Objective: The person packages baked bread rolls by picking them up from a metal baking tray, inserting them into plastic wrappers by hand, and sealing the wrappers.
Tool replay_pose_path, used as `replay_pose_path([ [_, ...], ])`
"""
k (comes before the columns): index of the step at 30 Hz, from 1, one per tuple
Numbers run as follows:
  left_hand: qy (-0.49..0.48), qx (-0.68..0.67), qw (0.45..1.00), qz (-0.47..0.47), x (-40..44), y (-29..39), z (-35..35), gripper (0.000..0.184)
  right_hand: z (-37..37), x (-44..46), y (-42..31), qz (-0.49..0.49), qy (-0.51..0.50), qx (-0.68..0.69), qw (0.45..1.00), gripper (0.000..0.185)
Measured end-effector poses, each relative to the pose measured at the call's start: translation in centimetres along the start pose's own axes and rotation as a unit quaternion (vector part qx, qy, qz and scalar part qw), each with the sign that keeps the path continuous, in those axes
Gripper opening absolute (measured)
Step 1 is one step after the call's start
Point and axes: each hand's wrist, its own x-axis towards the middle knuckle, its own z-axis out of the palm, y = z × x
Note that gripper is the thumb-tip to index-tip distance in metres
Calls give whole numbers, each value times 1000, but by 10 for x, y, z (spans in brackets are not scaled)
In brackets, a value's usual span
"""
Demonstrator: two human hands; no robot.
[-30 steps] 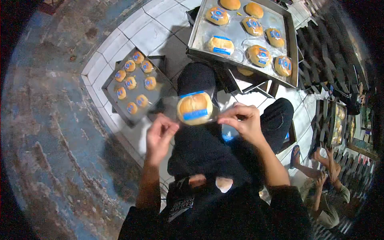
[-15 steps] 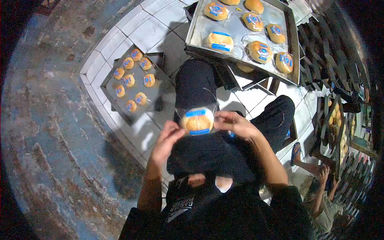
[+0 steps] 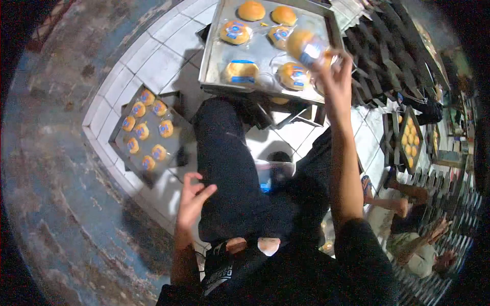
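My right hand [image 3: 334, 76] is raised over the large metal tray [image 3: 210, 56], its fingers closed on a wrapped bun [image 3: 301, 42] that is blurred by motion. Below and around it on that tray are more golden buns; one wrapped bun [image 3: 242, 72] with blue print lies near the front left corner, another wrapped bun [image 3: 293, 75] beside it. Two buns at the back, including a shiny bun [image 3: 251, 10], show no label. My left hand [image 3: 193, 201] hovers beside my left thigh, fingers apart and holding nothing.
A smaller dark tray [image 3: 176, 133] of several labelled buns lies on the white tiles at left. Between my legs is a container [image 3: 265, 176] with something blue. Dark stacked racks [image 3: 388, 66] stand at right. Another person [image 3: 416, 250] sits at lower right, near another bun tray [image 3: 410, 137].
The wrapped bun, held between both hands over my lap before, is now in my right hand above the large tray. My left hand has let go and moved slightly left. The view has shifted.
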Motion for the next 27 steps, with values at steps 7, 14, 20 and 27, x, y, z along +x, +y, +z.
replay_pose_path([
  [7, 6, 83, 996, 20, 2, -12, -13, 50, -59, 134, 69, 154, -13, -21, 988, 65],
  [14, 67, 121, 987, 82, -4, -19, -6, 42, -39, -23, -22, 57, -326, -293, 897, 31],
  [20, 58, 199, 959, 193, 7, 11, 30, 34, -6, -214, 81, -117, -563, -599, 557, 31],
  [27, -6, 108, 976, 188, 0, 29, 65, 34, -15, -271, 117, -268, -484, -505, 663, 18],
])
